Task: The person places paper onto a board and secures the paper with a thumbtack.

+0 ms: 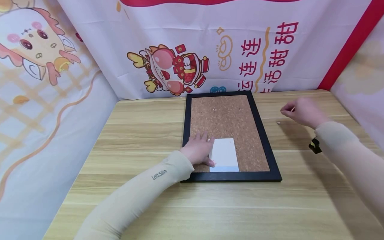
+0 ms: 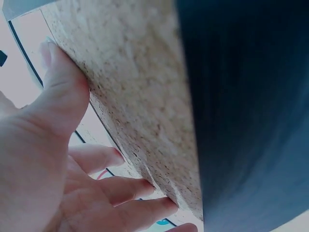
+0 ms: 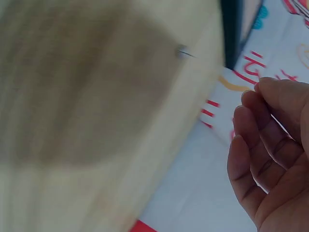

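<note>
My left hand (image 1: 198,149) lies with spread fingers over the lower left of a black-framed cork board (image 1: 228,121). Its thumb and a fingertip touch the left side of a white card (image 1: 225,152) with a pale blue bottom strip. In the left wrist view the fingers (image 2: 130,191) are nearly straight across the cork. My right hand (image 1: 304,111), blurred, hovers right of the board. Its fingers are loosely bent, thumb and index tips close together, with nothing visible between them in the right wrist view. A small clear push pin (image 1: 278,123) lies on the table just below that hand.
Tiny clear pins (image 1: 214,109) show on the upper cork. The wooden table (image 1: 144,140) stretches around the board. A printed white cloth (image 1: 192,36) hangs behind it, and further cloths flank the table. A dark strap piece (image 1: 315,145) shows at the right wrist.
</note>
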{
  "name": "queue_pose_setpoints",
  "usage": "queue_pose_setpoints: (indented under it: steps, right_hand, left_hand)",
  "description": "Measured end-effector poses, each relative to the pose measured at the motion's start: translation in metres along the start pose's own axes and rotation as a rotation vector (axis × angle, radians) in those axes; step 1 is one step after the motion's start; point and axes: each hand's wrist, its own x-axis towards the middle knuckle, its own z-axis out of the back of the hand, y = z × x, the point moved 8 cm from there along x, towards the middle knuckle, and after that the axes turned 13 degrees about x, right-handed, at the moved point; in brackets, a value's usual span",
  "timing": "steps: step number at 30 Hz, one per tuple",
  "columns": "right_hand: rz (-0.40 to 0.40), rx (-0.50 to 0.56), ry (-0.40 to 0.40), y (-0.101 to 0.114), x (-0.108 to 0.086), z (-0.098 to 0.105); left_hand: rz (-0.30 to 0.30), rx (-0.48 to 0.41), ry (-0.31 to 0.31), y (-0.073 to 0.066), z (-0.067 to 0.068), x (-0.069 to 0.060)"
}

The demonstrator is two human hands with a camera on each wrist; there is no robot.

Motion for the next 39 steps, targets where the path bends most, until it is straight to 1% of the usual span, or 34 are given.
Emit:
queue_pose_setpoints:
  steps: [3, 9, 12, 18, 24, 30, 34, 39]
  right_hand:
    - [-0.024, 0.02, 0.039, -0.011, -0.001, -0.013]
    - [-0.155, 0.092, 0.077, -0.029, -0.004, -0.028]
    - [-0.168, 0.084, 0.075, -0.032, -0.004, -0.032]
    - [-0.134, 0.038, 0.082, -0.035, -0.002, -0.038]
    - [-0.1, 0.029, 0.075, -0.034, -0.002, -0.044]
    - [-0.104, 0.029, 0.083, -0.031, -0.001, -0.042]
    - [-0.095, 0.057, 0.063, -0.024, -0.004, -0.038]
    - [-0.046, 0.087, 0.012, -0.005, -0.008, -0.028]
  left_hand:
    - [0.002, 0.001, 0.004, -0.001, 0.0, 0.0]
    - [0.008, 0.011, 0.004, -0.002, 0.001, 0.0]
    - [0.007, 0.008, -0.001, -0.002, 0.002, -0.001]
    - [0.003, 0.006, -0.009, -0.003, 0.003, -0.002]
    - [0.002, 0.016, 0.004, -0.002, 0.001, -0.001]
    - [0.01, 0.003, 0.01, -0.004, 0.0, -0.001]
    - [0.007, -0.002, 0.008, -0.004, 0.0, -0.001]
    - [0.007, 0.001, -0.006, -0.004, -0.001, -0.002]
